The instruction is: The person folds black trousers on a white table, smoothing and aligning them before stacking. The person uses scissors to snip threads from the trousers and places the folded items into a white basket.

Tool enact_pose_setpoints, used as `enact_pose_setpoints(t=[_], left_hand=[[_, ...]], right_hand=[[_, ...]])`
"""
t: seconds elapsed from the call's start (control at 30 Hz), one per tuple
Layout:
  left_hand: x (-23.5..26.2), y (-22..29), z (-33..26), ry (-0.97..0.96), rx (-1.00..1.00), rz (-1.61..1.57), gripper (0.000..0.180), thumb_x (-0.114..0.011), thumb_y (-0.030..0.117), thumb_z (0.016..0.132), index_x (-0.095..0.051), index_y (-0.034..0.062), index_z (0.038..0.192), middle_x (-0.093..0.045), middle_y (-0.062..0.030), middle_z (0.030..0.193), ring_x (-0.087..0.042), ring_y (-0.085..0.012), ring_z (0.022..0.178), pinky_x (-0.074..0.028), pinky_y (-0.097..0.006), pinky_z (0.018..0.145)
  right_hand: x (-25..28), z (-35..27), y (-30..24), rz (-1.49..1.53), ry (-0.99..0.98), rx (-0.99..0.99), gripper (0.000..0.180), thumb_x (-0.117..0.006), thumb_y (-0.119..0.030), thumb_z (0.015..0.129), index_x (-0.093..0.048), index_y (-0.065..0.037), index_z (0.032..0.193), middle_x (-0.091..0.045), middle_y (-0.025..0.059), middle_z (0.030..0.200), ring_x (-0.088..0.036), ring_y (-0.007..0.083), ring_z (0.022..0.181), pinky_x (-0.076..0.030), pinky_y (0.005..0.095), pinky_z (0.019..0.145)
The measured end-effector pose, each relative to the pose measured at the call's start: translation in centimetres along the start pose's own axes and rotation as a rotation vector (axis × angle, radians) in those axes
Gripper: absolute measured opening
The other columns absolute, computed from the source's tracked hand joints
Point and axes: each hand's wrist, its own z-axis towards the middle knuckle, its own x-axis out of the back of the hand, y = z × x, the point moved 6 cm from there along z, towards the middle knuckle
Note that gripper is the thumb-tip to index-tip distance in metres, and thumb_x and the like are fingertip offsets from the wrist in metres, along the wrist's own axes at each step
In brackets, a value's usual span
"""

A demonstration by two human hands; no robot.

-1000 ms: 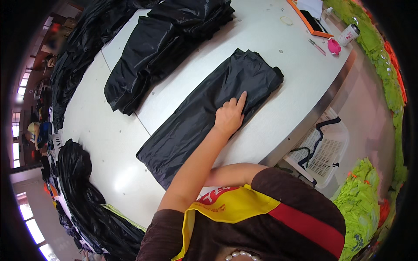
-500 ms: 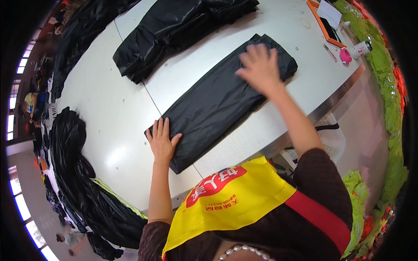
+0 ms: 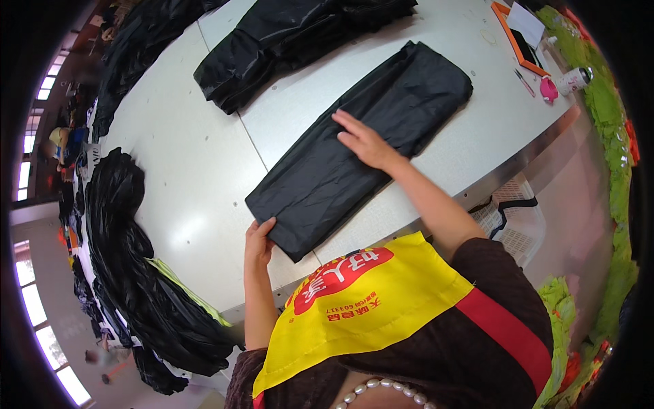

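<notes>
- a pale work table (image 3: pixel 187 163) fills the middle, a thin seam running across it and passing beneath the cloth.
- yellow-green fabric (image 3: pixel 603 170) is piled along the right side, beyond the table's edge.
- a long, crumpled heap of black fabric (image 3: pixel 146 273) lies at the table's left end, with a yellow-green strip (image 3: pixel 187 290) beside it.
- a thick stack of black fabric (image 3: pixel 286 44) sits on the far side of the table, apart from the cloth.
- the folded black cloth (image 3: pixel 327 177) lies flat on the table in front of the person, slanting from near left to far right, its surface lightly wrinkled.
- a white slotted basket (image 3: pixel 521 218) stands below the table's right edge.
- an orange-rimmed tray (image 3: pixel 535 69) is at the far right corner.
- the right hand (image 3: pixel 369 144) is over the middle of the cloth, fingers extended and thumb apart, holding nothing.
- the left hand (image 3: pixel 259 240) is half curled at the cloth's near left end, thumb on top; its fingers are partly hidden, so i cannot tell whether it grips.
- a pale bottle (image 3: pixel 574 81) is near the tray.
- a pink object (image 3: pixel 548 89) is just beside the bottle.
- a slim tool (image 3: pixel 525 82) lies near the pink object.
</notes>
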Motion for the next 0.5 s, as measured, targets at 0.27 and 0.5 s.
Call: enact_pose_setpoints(t=[0.27, 0.5], left_hand=[[-15.9, 21.6, -12.4, -0.338, -0.444, -0.245, 0.032, -0.054, 0.011, 0.078, -0.052, -0.0024, 0.106, -0.062, -0.0144, 0.094, -0.063, -0.0232, 0.084, -0.053, -0.036, 0.075], [-24.1, 12.3, -5.4, -0.224, -1.24, 1.175, 0.06, -0.056, 0.049, 0.081, -0.045, 0.0107, 0.127, -0.048, -0.017, 0.125, -0.042, -0.0315, 0.119, -0.032, -0.053, 0.095]], right_hand=[[-11.2, -0.4, 5.9, 1.371, 0.312, -0.411, 0.045, -0.049, -0.028, 0.093, -0.041, -0.005, 0.131, -0.05, 0.0092, 0.126, -0.048, 0.0198, 0.115, -0.038, 0.0303, 0.095], [-12.5, -3.0, 3.9, 1.658, 0.254, -0.612, 0.047, -0.051, -0.025, 0.091, -0.039, -0.005, 0.132, -0.051, 0.0092, 0.124, -0.051, 0.0207, 0.111, -0.045, 0.0319, 0.087]])
